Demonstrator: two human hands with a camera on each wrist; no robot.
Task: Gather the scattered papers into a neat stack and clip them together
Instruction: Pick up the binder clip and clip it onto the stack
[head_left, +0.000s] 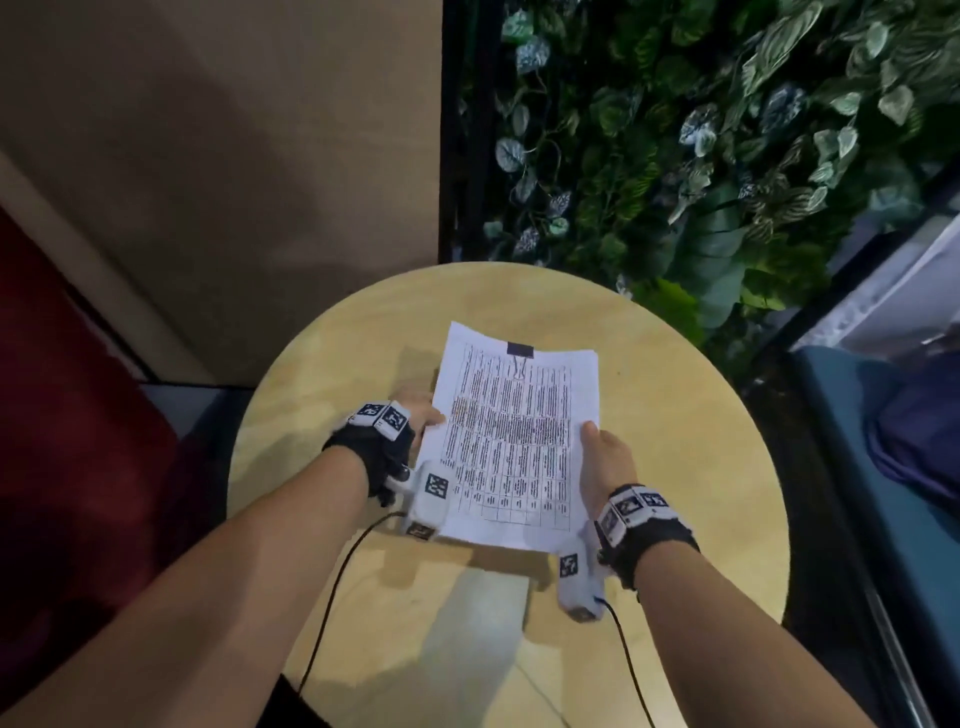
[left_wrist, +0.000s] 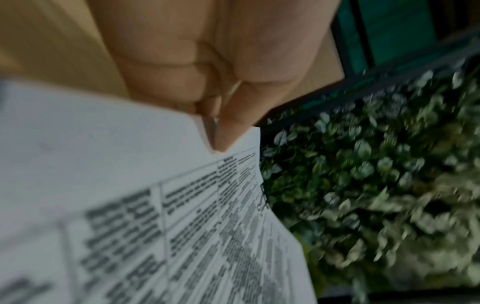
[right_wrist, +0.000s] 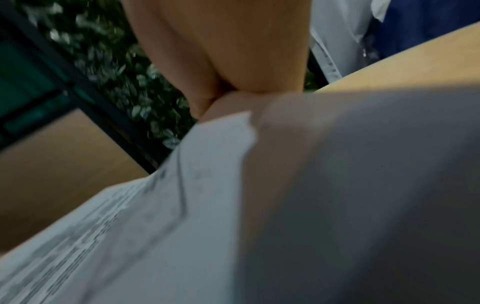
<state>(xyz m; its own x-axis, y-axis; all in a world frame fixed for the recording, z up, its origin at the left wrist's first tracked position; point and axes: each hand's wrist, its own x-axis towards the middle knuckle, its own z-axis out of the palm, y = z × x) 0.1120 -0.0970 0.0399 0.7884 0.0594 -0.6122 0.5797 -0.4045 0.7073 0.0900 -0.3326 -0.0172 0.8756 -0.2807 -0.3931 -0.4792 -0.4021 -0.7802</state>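
- While you're holding the paper stack (head_left: 511, 441) over the round table (head_left: 675, 415), both hands are gripping it by its side edges, and it's hanging above the tabletop, not lying flat: its shadow is falling on the wood near you.
- Your left hand (head_left: 415, 415) is pinching the stack's left edge; in the left wrist view the thumb (left_wrist: 233, 123) is pressing on the printed top sheet near a corner, with the other fingers curling underneath.
- Your right hand (head_left: 605, 460) is pinching the right edge about halfway along, thumb on top; the right wrist view is showing the fingers (right_wrist: 223, 61) closing on the paper edge, though it's blurring badly.
- The binder clip (head_left: 520, 351) is sitting on the stack's far edge, roughly centred, its black body biting the edge and its wire handle lying flat on the top sheet.
- The top sheet is showing a printed table of dense text; too blurry to read.
- The sheets are looking squared up, with a slight step showing at the far right corner.
- Both wrists are wearing black straps with white marker blocks, and a thin black cable (head_left: 332, 587) is running back from each.
- A wall of green leaves (head_left: 727, 130) is standing behind the table, a tan panel (head_left: 234, 156) left of it, and a teal seat (head_left: 857, 467) to your right.
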